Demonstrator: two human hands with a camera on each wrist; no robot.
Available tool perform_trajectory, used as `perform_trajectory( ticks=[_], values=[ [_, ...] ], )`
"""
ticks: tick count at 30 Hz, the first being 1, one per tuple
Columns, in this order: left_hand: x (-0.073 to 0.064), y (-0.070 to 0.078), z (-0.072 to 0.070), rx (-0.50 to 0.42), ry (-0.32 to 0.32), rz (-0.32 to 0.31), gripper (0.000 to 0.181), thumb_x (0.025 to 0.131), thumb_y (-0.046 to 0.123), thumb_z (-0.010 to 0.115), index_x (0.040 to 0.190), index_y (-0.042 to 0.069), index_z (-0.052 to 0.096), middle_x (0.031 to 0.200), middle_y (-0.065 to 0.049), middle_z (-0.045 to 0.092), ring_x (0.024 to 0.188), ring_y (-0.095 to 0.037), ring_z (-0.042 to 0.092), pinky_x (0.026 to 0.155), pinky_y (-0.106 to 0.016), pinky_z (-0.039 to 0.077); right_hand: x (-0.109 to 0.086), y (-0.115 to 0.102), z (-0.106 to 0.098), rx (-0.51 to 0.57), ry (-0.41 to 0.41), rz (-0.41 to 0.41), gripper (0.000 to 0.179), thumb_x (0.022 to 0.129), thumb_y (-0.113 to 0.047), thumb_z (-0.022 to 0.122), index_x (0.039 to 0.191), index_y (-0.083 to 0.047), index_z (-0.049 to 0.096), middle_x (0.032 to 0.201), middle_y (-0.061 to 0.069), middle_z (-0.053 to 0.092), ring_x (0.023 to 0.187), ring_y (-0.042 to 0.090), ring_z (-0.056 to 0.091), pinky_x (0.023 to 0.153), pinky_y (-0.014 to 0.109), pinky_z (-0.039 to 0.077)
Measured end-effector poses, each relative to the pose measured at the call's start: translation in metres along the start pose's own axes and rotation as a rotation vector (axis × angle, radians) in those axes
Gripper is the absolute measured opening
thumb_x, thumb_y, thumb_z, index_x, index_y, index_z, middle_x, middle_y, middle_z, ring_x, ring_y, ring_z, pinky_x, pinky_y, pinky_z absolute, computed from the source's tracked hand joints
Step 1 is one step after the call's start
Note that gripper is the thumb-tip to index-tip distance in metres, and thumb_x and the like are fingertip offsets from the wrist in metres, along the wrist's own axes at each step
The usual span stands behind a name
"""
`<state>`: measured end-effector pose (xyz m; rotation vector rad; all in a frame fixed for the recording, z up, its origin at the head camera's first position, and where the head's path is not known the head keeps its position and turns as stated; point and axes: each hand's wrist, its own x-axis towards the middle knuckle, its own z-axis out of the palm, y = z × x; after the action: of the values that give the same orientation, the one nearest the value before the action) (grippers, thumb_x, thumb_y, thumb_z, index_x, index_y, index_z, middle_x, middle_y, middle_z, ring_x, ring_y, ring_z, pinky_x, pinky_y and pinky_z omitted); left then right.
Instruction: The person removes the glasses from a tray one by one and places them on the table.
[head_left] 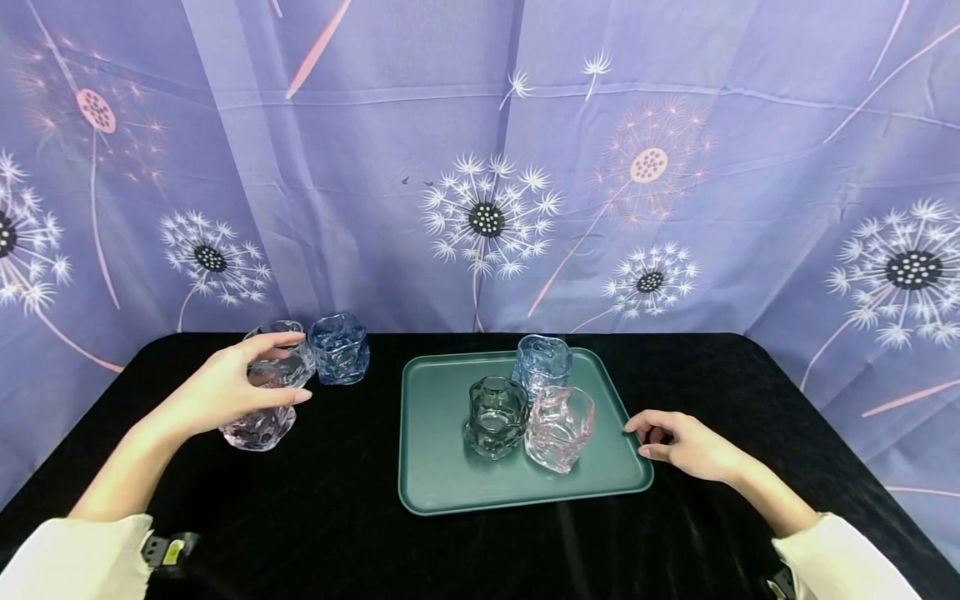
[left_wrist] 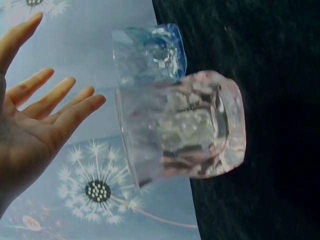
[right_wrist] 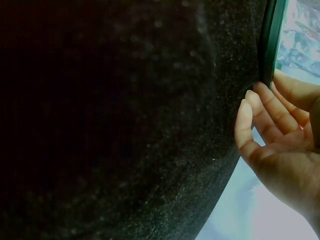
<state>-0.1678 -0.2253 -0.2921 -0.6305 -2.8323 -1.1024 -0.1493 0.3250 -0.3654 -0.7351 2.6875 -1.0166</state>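
Note:
At the left, my left hand is spread, its thumb and fingers apart in front of clear, faceted glass. A pink-tinted glass shows below the hand, which hides where the two meet. In the left wrist view the fingers stand apart from the pink glass. A blue glass stands just right of the hand. My right hand holds the right rim of the green tray between thumb and curled fingers. On the tray stand a grey glass, a pink glass and a blue glass.
A black cloth covers the table under the tray and glasses. Behind the table's back edge hangs a purple curtain with dandelion prints. The three glasses on the tray are close together, toward its right side.

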Motion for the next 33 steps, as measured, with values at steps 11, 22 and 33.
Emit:
perform_trajectory(
  ticks=[11,22,33],
  values=[
    [0.018,0.014,0.017,-0.029,-0.042,0.046,0.068,0.078,0.032,0.072,0.134,0.005,0.043,0.131,-0.018,0.045,0.115,-0.033,0.048,0.085,-0.047,0.045,0.0,0.0,0.0,-0.014,0.009,-0.029,0.02,0.084,-0.003,0.063,0.103,-0.001,0.059,0.082,0.002,0.056,0.07,0.007,0.05,0.058,0.024,0.043],
    [0.033,0.028,0.038,-0.035,-0.078,0.078,0.07,0.075,0.034,0.075,0.132,0.006,0.046,0.132,-0.014,0.045,0.115,-0.03,0.047,0.084,-0.041,0.048,0.0,0.0,0.0,-0.016,0.005,-0.023,0.02,0.084,-0.003,0.062,0.104,-0.001,0.059,0.082,0.003,0.055,0.07,0.007,0.05,0.058,0.024,0.044],
    [0.047,0.037,0.062,-0.057,-0.126,0.131,0.067,0.075,0.027,0.076,0.131,0.004,0.047,0.131,-0.014,0.047,0.113,-0.031,0.048,0.085,-0.039,0.047,0.0,-0.001,0.0,-0.003,0.006,-0.023,0.02,0.084,-0.003,0.063,0.103,0.0,0.059,0.081,0.004,0.055,0.07,0.007,0.05,0.058,0.024,0.044]
  ],
)
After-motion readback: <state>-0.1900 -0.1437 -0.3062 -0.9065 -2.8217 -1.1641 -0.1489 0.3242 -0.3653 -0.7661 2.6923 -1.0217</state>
